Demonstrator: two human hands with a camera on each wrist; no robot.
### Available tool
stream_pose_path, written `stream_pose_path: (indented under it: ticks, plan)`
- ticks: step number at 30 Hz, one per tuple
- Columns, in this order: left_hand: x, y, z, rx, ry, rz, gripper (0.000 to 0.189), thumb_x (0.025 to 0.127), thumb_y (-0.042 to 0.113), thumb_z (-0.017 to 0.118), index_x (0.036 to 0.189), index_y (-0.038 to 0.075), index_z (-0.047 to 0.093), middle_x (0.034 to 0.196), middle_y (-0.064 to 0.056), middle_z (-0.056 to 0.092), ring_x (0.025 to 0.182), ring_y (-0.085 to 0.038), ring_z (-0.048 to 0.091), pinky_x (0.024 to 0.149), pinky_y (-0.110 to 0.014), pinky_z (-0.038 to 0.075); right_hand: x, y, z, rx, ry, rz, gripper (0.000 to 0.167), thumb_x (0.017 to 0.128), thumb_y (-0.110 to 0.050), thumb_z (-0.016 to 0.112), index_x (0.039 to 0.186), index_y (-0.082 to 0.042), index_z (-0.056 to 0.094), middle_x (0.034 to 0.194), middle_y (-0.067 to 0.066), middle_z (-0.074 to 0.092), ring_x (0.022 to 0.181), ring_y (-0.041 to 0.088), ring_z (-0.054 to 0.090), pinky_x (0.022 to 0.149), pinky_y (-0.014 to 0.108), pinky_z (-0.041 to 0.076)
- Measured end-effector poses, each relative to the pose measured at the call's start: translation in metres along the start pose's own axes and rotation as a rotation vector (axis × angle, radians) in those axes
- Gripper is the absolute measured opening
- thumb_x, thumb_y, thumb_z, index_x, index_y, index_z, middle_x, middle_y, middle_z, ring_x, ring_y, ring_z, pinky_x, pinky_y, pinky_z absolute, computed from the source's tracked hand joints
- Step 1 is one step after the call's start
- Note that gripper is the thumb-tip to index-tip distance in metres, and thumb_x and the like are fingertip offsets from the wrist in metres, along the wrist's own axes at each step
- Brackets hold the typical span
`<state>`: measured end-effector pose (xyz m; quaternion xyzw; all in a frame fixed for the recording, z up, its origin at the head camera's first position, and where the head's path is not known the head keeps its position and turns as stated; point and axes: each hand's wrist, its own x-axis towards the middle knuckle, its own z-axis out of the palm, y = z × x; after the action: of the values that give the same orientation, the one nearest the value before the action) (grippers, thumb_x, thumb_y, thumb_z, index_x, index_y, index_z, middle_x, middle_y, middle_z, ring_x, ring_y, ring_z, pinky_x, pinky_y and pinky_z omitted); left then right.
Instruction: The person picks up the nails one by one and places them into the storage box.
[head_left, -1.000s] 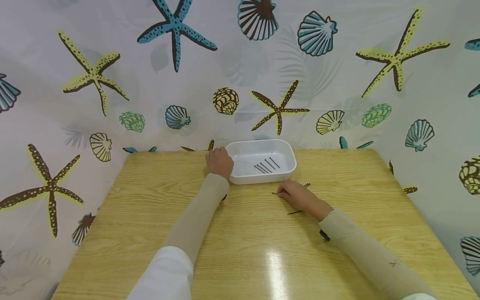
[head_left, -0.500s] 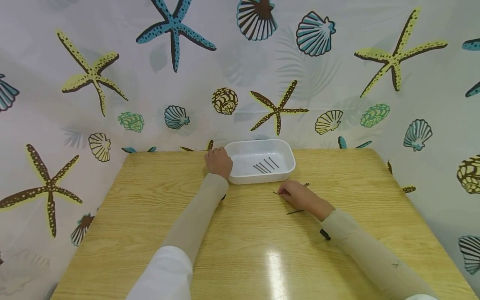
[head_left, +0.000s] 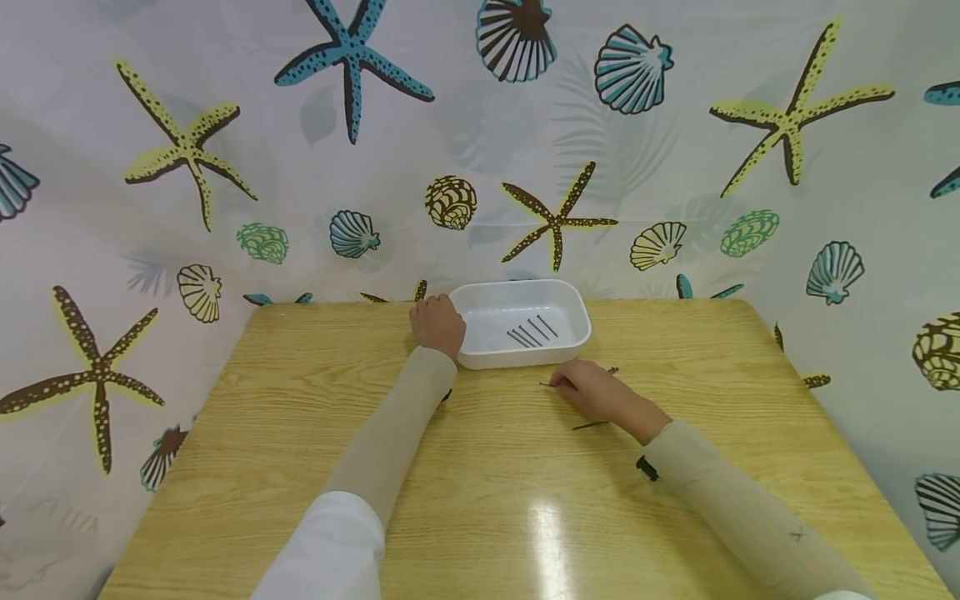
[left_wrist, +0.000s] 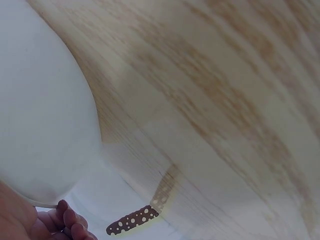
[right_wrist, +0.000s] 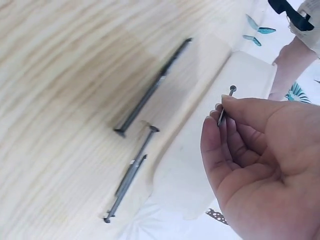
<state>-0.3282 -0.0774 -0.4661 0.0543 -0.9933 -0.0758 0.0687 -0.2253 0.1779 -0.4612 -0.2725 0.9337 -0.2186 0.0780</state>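
My left hand (head_left: 438,325) grips the left end of a white plastic tray (head_left: 498,360) at the rim. In the left wrist view its curled fingertips (left_wrist: 70,218) show at the edge of the tray wall. Inside the tray lie several nails (head_left: 534,331), roughly side by side on a slant. In front of the tray's right corner, my right hand (head_left: 596,392) pinches one nail (right_wrist: 232,91) between thumb and fingers, its head sticking out past them. Below that hand, a loose nail (right_wrist: 150,92) lies on the table, and two more nails (right_wrist: 131,175) lie close against each other.
The tray stands at the far edge of a wood-grain table (head_left: 480,500). A white curtain (head_left: 420,150) printed with starfish and shells hangs right behind it and along both sides. In the head view, the right hand partly covers the loose nails.
The pinched nail and the right fingertips have moved slightly left, after a small shift right. The left hand, the tray and the nails inside it stay as they were.
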Motion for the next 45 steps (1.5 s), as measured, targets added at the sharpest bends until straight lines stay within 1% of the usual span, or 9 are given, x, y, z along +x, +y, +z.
stream_pose_path:
  ticks: [5,8,15,19,26,29,33,38,45]
  plan:
    - [0.001,-0.001,0.003,-0.001,0.012,0.011,0.029,0.096,0.023,0.043,0.106,0.004,0.062,0.1,-0.012,0.062,0.096,-0.029,0.054,0.09,-0.042,0.038,0.002,-0.008,-0.01,0.017,0.047,-0.07,0.012,0.09,-0.006,0.06,0.099,-0.002,0.066,0.089,0.003,0.064,0.08,0.014,0.058,0.071,0.032,0.048]
    - [0.001,-0.001,0.003,0.007,0.009,0.01,0.029,0.096,0.024,0.043,0.105,0.004,0.062,0.099,-0.011,0.062,0.096,-0.029,0.054,0.09,-0.042,0.038,0.003,-0.011,-0.015,0.042,0.078,-0.09,0.011,0.089,-0.006,0.061,0.097,-0.002,0.066,0.087,0.003,0.063,0.078,0.013,0.058,0.069,0.03,0.048]
    - [-0.001,-0.002,0.0,-0.005,0.016,0.004,0.03,0.095,0.024,0.044,0.109,0.004,0.061,0.103,-0.012,0.061,0.098,-0.029,0.053,0.092,-0.042,0.037,0.007,-0.016,-0.029,0.107,0.121,-0.047,0.01,0.09,-0.007,0.06,0.097,-0.003,0.066,0.088,0.003,0.062,0.077,0.013,0.056,0.068,0.03,0.048]
    - [-0.001,-0.002,0.002,0.003,0.022,0.007,0.03,0.095,0.024,0.044,0.108,0.004,0.061,0.101,-0.012,0.062,0.098,-0.029,0.053,0.091,-0.042,0.038,0.011,-0.016,-0.034,0.13,0.153,-0.03,0.01,0.09,-0.008,0.059,0.097,-0.003,0.065,0.089,0.004,0.062,0.078,0.015,0.057,0.069,0.031,0.048]
    - [0.001,-0.002,0.003,0.008,0.018,0.003,0.029,0.095,0.025,0.045,0.106,0.004,0.062,0.1,-0.011,0.061,0.097,-0.029,0.053,0.09,-0.042,0.038,0.023,-0.014,-0.038,0.124,0.198,0.03,0.012,0.091,-0.009,0.059,0.098,-0.001,0.065,0.087,0.005,0.062,0.078,0.017,0.056,0.069,0.033,0.048]
    - [0.001,-0.001,0.003,0.004,0.021,0.003,0.028,0.095,0.025,0.045,0.105,0.005,0.062,0.099,-0.011,0.061,0.096,-0.028,0.053,0.089,-0.042,0.038,0.029,-0.012,-0.039,0.117,0.215,0.055,0.014,0.091,-0.008,0.058,0.1,0.001,0.065,0.087,0.007,0.062,0.078,0.018,0.056,0.07,0.034,0.047]
    - [0.0,-0.001,0.003,0.006,0.023,0.005,0.028,0.095,0.024,0.045,0.104,0.005,0.062,0.098,-0.01,0.061,0.094,-0.028,0.054,0.088,-0.041,0.039,0.037,-0.008,-0.037,0.112,0.231,0.069,0.016,0.091,-0.007,0.058,0.101,0.004,0.065,0.088,0.008,0.062,0.078,0.019,0.056,0.07,0.035,0.047]
    - [-0.001,-0.001,0.002,0.006,0.026,0.001,0.027,0.095,0.024,0.045,0.104,0.005,0.062,0.098,-0.01,0.062,0.094,-0.027,0.054,0.088,-0.041,0.039,0.046,-0.003,-0.035,0.101,0.254,0.075,0.017,0.091,-0.008,0.058,0.101,0.004,0.065,0.09,0.009,0.063,0.08,0.02,0.057,0.072,0.036,0.048]
    - [0.0,0.0,0.001,0.002,0.021,-0.003,0.029,0.095,0.024,0.044,0.105,0.005,0.062,0.099,-0.011,0.062,0.095,-0.028,0.054,0.088,-0.041,0.039,0.061,0.001,-0.031,0.11,0.256,0.098,0.018,0.091,-0.007,0.058,0.102,0.004,0.065,0.093,0.011,0.064,0.084,0.022,0.059,0.076,0.037,0.048]
